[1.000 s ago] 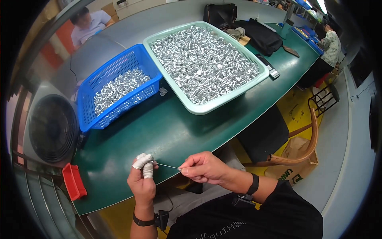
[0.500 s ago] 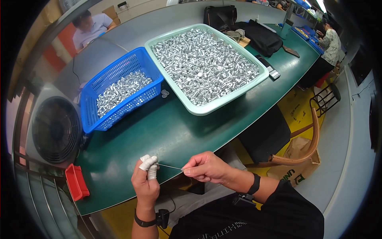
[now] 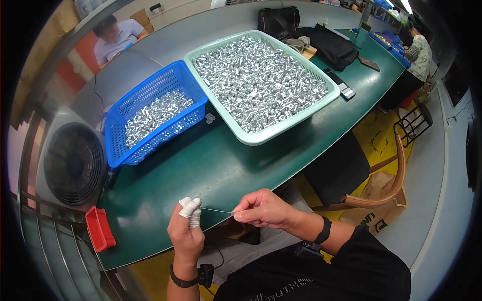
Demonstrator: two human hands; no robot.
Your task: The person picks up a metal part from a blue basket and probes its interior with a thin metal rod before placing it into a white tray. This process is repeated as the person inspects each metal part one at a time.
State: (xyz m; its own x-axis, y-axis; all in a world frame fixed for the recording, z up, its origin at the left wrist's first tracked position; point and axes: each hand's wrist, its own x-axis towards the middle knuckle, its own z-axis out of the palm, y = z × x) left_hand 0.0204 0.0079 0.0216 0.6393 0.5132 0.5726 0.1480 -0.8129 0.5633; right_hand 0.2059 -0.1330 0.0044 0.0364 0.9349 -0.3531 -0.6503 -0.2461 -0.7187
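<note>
My left hand (image 3: pixel 186 227), with white finger cots (image 3: pixel 190 206) on several fingers, is raised near the front edge of the green table. Its fingertips are pinched together around something small that I cannot make out. A thin metal rod (image 3: pixel 217 210) runs from those fingertips across to my right hand (image 3: pixel 262 208), whose thumb and forefinger grip its other end. Beyond my hands stands a pale green tray (image 3: pixel 256 139) heaped with small silver metal parts (image 3: pixel 258 83). The blue perforated basket (image 3: pixel 165 131) to its left holds more of the same kind of parts.
A small red bin (image 3: pixel 101 229) sits at the table's left end, near a large fan (image 3: pixel 74 163). Black bags (image 3: pixel 329 47) and a phone-like device (image 3: pixel 341 85) lie toward the back right. Below the right edge is a wooden-armed chair (image 3: pixel 376 200). Two people work farther off.
The whole view has shifted slightly. Both hands keep nearly the same pose, the rod still stretched between them.
</note>
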